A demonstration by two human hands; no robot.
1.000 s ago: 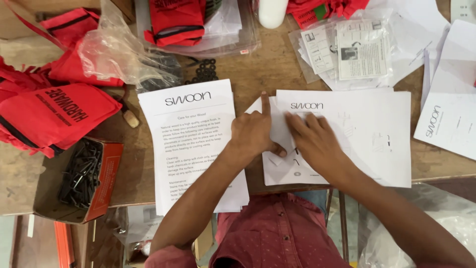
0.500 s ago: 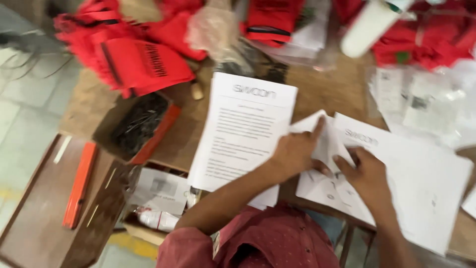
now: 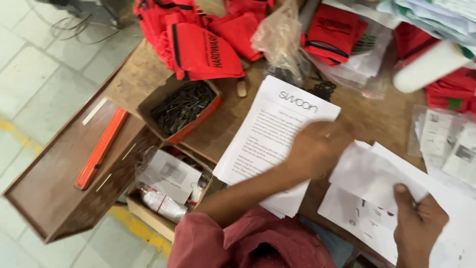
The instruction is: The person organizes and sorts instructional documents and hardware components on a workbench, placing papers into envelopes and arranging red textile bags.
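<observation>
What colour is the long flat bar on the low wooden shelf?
Orange bar, clearest in the head view.

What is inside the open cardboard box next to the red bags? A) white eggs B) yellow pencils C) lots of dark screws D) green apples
C: the open cardboard box is filled with a heap of thin dark screws, and it sits on the wooden table just below the red bags.

The left hand point(image 3: 317, 149) is motion-blurred — its fingers indistinct — and the white roll point(image 3: 436, 64) is cut off.
</observation>
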